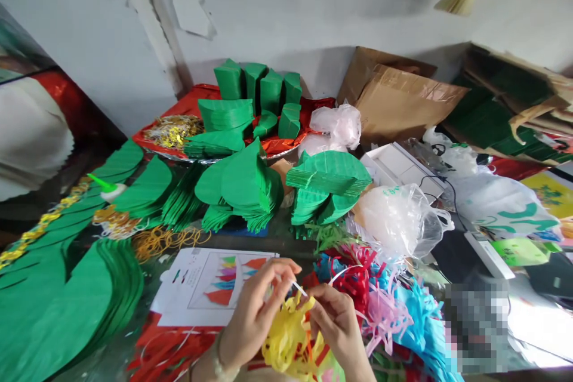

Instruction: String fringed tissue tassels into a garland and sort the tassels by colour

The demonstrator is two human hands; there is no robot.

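My left hand and my right hand meet near the bottom centre over a bunch of yellow fringed paper. Both hands pinch a thin white string that runs between their fingertips, just above the yellow fringe. The fringe hangs between my palms, with orange and green bits under it. A white printed sheet showing coloured triangular flags lies just behind my left hand.
Stacks of green cut paper and green cones cover the table's middle and left. A red tray holds folded green blocks at the back. Pink, red and blue fringes, plastic bags, rubber bands and cardboard lie right.
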